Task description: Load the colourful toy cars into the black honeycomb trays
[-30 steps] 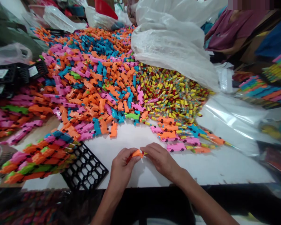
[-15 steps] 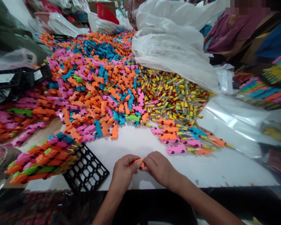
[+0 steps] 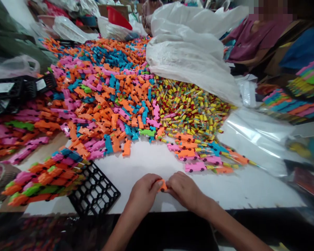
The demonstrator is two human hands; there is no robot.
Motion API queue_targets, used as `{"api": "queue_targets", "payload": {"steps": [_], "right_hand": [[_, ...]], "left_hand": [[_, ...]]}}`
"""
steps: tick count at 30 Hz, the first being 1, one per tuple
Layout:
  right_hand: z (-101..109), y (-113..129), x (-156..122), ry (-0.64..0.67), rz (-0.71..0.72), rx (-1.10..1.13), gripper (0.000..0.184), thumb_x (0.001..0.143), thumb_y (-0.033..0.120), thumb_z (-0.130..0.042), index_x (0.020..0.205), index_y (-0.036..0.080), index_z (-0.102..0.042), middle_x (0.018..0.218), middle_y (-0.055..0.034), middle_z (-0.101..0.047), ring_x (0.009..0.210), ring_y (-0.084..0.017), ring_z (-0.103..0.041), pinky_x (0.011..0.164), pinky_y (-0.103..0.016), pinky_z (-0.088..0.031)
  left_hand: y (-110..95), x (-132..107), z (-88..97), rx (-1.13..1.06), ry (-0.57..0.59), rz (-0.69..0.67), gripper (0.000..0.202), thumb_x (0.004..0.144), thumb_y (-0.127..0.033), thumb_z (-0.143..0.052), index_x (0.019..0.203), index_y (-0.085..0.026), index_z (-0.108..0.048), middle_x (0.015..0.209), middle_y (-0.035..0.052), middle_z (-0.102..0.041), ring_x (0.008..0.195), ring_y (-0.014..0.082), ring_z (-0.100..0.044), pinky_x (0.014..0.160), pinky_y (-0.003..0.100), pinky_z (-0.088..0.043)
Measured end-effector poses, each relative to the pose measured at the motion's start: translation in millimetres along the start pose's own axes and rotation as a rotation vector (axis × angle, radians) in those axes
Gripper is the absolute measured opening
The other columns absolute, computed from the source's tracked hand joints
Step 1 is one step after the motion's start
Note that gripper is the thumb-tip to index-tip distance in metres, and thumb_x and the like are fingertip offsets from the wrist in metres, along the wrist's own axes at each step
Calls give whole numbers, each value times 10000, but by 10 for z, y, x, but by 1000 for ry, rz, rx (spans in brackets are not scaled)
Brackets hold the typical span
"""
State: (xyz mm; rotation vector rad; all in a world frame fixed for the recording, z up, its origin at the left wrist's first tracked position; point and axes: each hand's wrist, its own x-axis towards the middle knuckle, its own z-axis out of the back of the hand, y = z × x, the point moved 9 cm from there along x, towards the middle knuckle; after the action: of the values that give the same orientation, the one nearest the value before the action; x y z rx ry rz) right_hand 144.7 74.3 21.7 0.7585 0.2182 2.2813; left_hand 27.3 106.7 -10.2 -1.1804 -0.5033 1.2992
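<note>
Close to the table's front edge, an orange toy car (image 3: 162, 185) is held between both hands. My left hand (image 3: 146, 188) pinches it from the left, thumb on top. Fingers of my right hand (image 3: 184, 190) are closed at the car's right end; whether they also hold a small part there is hidden. Beyond my right hand lie several pink, orange and blue toy cars (image 3: 196, 167) with clear, yellow-ended tubes attached. To the left, a black honeycomb tray (image 3: 104, 190) lies on the white tabletop (image 3: 143, 157), with upright toy cars (image 3: 54, 176) packed at its left part.
A large heap of colourful toy cars (image 3: 102, 101) covers the table's left and middle. Yellow-and-red capped tubes (image 3: 188, 104) pile beside it under a white plastic bag (image 3: 188, 52). Clear plastic sheeting (image 3: 256, 136) lies right. A person in a purple top (image 3: 256, 42) sits across.
Both hands have shifted slightly right with the orange toy car, and more of its orange body shows between them. The whole view has drifted slightly.
</note>
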Motion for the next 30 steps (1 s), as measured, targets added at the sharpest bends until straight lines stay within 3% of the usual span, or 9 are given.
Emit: {"api": "queue_targets", "payload": {"steps": [4,6,8,11,15,18,23,26,30], "right_hand": [[598,-481,-8,-144,-132,-217,184,972,320,-466,998,173,-574,877,-75,-644,821,-207,-537,773,-345,-381],[803,-724,73,-200,-241,-385,246,940,353,-520,1077,160,-586,1008,-117,-647,961,-261,-524,852,-395,-364],[759,-862,252,-186,-297,-480,239,933,306,-529,1108,159,-599,1086,-123,-640,1030,-275,-497,888,-405,-340],[307,-956,621,-53,-319,-480,190,925,232,-540,1079,159,-623,1068,-109,-653,1017,-257,-489,883,-390,-320],[-223,-1056,916,128,-357,-500,117,915,168,-535,939,144,-647,952,-115,-649,943,-254,-480,846,-396,-303],[-235,-1010,919,94,-303,-437,127,925,147,-515,906,160,-640,914,-90,-654,916,-235,-489,870,-399,-300],[-45,-670,731,-65,-228,-83,115,951,162,-464,975,170,-576,975,-81,-652,929,-209,-540,864,-353,-375],[-201,-483,609,7,-327,184,139,963,156,-417,1043,178,-529,942,-59,-629,848,-177,-573,743,-284,-441],[-451,-305,543,107,-390,204,192,960,201,-439,1138,172,-503,1037,-93,-616,930,-208,-575,806,-332,-468]], "left_hand": [[-237,121,577,312,-354,-298,340,895,-377,-460,1123,-179,-617,1154,129,-616,1103,249,-554,996,431,-433],[-192,238,896,537,-561,-239,339,891,-325,-475,1136,-133,-609,1187,174,-593,1130,312,-526,994,511,-417],[-113,386,1031,711,-621,-159,319,870,-244,-498,1138,-111,-606,1221,202,-569,1129,356,-511,953,553,-427],[-16,488,948,812,-591,-149,359,823,-153,-533,1176,-114,-584,1165,193,-571,1076,341,-519,898,525,-460],[120,325,691,709,-464,-234,479,751,-80,-561,1224,-158,-562,1091,128,-551,1003,264,-538,864,439,-508],[149,167,648,595,-342,-307,544,735,-59,-562,1262,-192,-544,1135,108,-524,1005,228,-550,846,386,-531],[43,184,766,705,-222,-454,565,760,15,-479,1219,-294,-593,1384,86,-465,1249,284,-438,1015,511,-419],[39,298,691,650,-116,-502,398,793,-53,-535,1128,-240,-643,1269,97,-551,1127,239,-540,946,412,-479],[-11,305,594,704,-220,-429,284,777,-160,-638,1058,-197,-657,983,80,-587,927,225,-572,814,374,-501]]}}
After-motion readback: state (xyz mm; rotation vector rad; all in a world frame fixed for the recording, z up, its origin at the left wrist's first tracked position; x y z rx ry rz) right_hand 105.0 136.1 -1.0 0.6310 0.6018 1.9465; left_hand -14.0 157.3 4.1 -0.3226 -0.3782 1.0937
